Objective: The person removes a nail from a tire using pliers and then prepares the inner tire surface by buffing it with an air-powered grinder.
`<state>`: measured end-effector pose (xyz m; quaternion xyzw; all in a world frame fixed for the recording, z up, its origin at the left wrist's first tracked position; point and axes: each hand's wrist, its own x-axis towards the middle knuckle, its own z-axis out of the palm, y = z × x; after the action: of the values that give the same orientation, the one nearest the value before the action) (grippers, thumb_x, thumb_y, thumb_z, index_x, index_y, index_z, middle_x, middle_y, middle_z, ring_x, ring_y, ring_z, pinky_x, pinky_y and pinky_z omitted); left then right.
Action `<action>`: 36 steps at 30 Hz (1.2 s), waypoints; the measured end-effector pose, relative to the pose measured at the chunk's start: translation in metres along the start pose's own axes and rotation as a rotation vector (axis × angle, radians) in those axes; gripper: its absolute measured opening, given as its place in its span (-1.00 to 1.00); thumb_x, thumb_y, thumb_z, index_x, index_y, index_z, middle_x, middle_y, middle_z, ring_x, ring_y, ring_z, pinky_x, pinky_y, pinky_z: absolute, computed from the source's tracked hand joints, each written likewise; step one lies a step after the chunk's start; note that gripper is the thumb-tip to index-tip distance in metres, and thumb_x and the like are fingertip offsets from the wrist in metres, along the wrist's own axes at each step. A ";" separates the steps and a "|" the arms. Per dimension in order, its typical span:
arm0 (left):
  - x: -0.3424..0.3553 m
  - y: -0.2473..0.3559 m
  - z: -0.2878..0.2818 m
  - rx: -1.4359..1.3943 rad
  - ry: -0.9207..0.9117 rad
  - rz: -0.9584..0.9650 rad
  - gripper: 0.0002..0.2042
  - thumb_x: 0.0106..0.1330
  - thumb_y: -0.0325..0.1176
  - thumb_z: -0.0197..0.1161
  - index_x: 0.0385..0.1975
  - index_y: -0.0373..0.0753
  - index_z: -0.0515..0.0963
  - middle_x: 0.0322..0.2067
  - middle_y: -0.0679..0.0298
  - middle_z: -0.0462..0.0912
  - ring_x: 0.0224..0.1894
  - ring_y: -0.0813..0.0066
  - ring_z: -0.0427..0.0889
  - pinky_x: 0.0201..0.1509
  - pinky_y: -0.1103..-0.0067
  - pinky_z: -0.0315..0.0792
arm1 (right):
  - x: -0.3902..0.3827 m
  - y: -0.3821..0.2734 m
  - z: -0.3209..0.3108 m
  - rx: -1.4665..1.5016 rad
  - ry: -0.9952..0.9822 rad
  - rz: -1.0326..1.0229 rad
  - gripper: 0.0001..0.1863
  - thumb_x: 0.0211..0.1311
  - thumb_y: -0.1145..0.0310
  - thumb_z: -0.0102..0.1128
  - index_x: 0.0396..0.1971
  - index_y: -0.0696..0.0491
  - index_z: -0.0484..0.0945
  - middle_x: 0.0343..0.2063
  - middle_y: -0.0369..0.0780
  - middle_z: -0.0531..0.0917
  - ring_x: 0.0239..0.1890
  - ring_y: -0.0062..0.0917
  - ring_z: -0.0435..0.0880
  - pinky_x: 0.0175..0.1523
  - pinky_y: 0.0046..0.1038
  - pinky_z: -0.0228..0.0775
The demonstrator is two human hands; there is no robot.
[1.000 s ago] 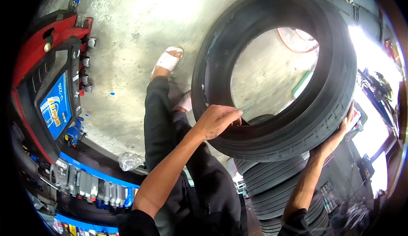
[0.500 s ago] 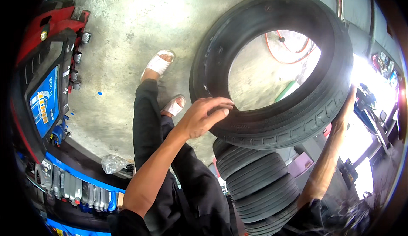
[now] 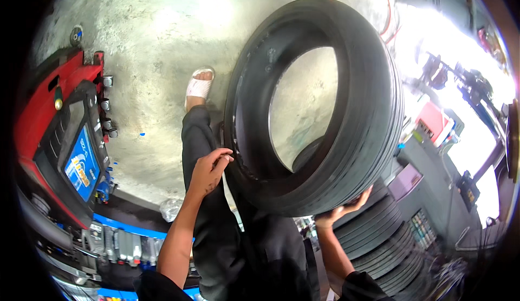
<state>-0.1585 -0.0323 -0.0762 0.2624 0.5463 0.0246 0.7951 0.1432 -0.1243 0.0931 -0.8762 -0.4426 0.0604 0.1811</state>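
A bare black tire [image 3: 374, 100] stands tilted in front of me, and pale floor shows through its center hole. At its left edge is my left hand [image 3: 208, 173], with fingers together and their tips against the sidewall edge. My right hand [image 3: 344, 209] supports the tire from below, its fingers wrapped around the grooved tread and partly hidden by it. Just right of that hand rises a stack of tires [image 3: 379, 230].
At left stands a red and black machine [image 3: 59, 100] with a blue panel. Below it are shelves of bottles [image 3: 124, 247] and a clear plastic bag [image 3: 170, 209]. An orange hose [image 3: 387, 8] lies on the floor; a gray workbench [image 3: 439, 176] with a pink box [image 3: 405, 182] is at right.
The tire has turned more upright and shifted left. My right hand has moved from its right side to underneath; my left hand has moved left along with the edge.
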 end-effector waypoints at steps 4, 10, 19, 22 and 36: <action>-0.002 0.020 0.002 -0.028 -0.067 -0.028 -0.71 0.51 -0.32 0.14 0.06 -0.35 0.61 -0.20 0.17 0.79 -0.11 0.49 0.73 0.05 0.56 0.52 | -0.125 0.082 -0.035 -0.234 -0.134 -0.240 -0.11 0.40 -0.20 0.01 0.56 -0.08 -0.05 0.55 0.10 -0.08 0.57 0.11 -0.04 0.56 0.22 -0.14; 0.020 0.029 0.015 -0.059 -0.214 -0.062 -0.66 0.55 -0.27 0.13 0.16 -0.36 0.54 -0.14 0.17 0.74 0.00 0.44 0.69 0.12 0.54 0.49 | -0.248 0.070 -0.108 -0.422 -0.979 0.294 -0.25 0.16 0.22 0.27 0.37 0.17 0.36 0.42 0.18 0.25 0.50 0.19 0.10 0.53 0.15 -0.04; 0.001 0.040 0.056 -0.371 -0.545 -0.404 -0.22 0.47 0.09 0.23 0.50 -0.34 0.21 0.38 0.14 0.40 0.42 0.34 0.34 0.50 0.42 0.20 | -0.314 0.075 -0.122 -0.283 -1.577 0.421 -0.27 0.25 -0.11 0.19 0.33 0.01 0.48 0.36 -0.04 0.47 0.47 -0.13 0.31 0.52 -0.06 0.08; -0.035 0.010 0.051 -0.358 -0.684 -0.673 -0.23 0.52 0.04 0.21 0.53 -0.35 0.14 0.49 0.13 0.25 0.50 0.35 0.22 0.53 0.45 0.17 | -0.329 0.096 -0.132 -0.200 -1.581 0.730 -0.21 0.31 -0.20 0.10 0.40 0.00 0.39 0.41 -0.05 0.41 0.49 -0.11 0.28 0.54 -0.06 0.06; -0.158 -0.066 0.145 0.364 -0.597 -0.219 -0.34 0.54 -0.17 0.07 0.44 -0.53 0.11 0.25 -0.23 0.45 0.29 -0.13 0.49 0.40 0.28 0.37 | -0.231 0.172 -0.100 0.648 0.112 1.490 -0.20 0.54 -0.24 -0.25 0.53 0.03 0.16 0.45 -0.15 0.31 0.47 -0.19 0.27 0.54 -0.11 0.13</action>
<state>-0.1104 -0.1972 0.0682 0.3354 0.3105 -0.2359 0.8576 0.1608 -0.4282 0.1099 -0.8465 0.3056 0.2461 0.3598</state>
